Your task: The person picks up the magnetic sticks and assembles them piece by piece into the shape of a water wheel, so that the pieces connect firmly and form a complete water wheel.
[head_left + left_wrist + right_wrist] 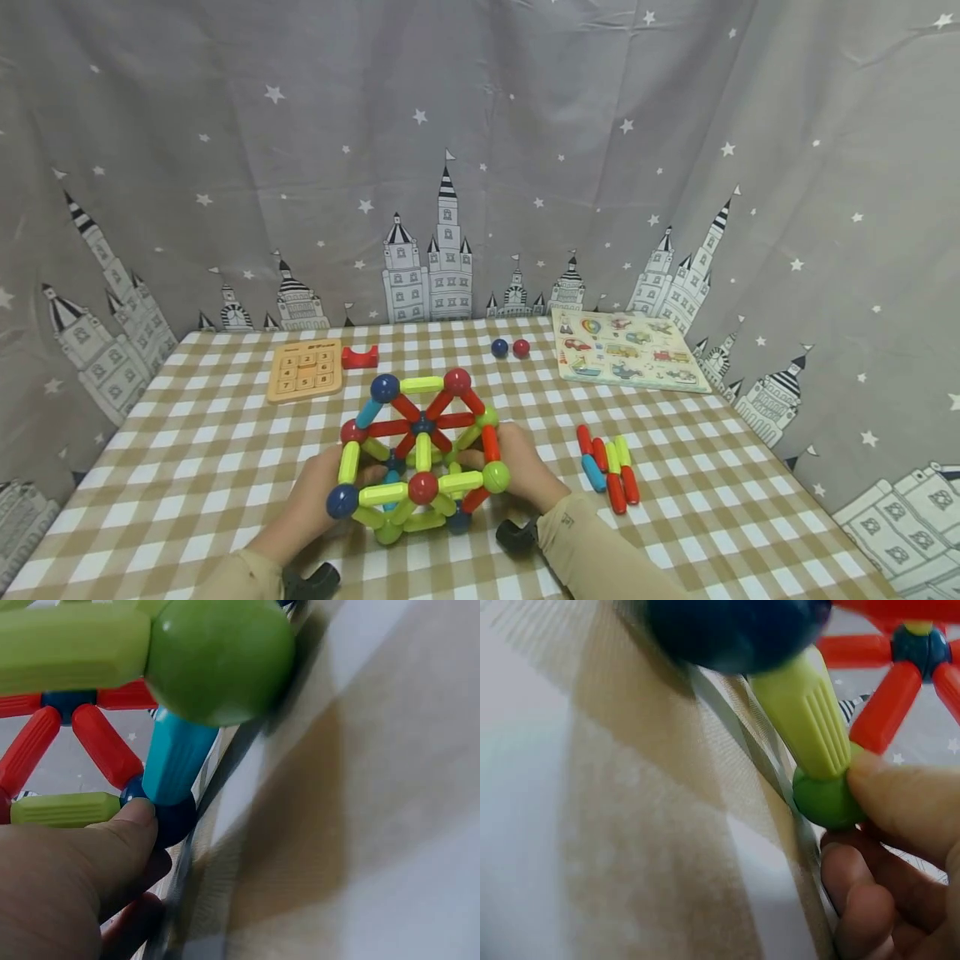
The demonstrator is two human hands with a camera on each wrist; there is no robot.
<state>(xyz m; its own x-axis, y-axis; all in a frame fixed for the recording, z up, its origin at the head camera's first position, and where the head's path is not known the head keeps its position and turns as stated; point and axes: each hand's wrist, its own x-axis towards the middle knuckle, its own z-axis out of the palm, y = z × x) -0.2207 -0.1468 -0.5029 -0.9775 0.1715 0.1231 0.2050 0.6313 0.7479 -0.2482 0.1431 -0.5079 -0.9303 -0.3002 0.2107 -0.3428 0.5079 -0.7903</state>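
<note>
A framework of magnetic balls and rods point(423, 490) stands on the checkered cloth before me, in red, blue, green and light blue. Its upright wheel of red rods meets at a dark blue ball. My left hand point(318, 492) pinches a low dark blue ball point(174, 821) at the framework's left, where a light blue rod point(176, 757) joins it. On the other side my right hand point(521, 471) grips a low green ball point(829, 801) below a yellow-green rod point(802, 712). The head view hides most fingertips behind the framework.
Loose red, green and blue rods point(615, 485) lie to the right. A blue ball point(499, 348) and a red ball point(521, 349) sit behind. Farther back are a number puzzle point(304, 371), a red curved block point(360, 358) and a picture board point(626, 350), before a grey curtain point(480, 100).
</note>
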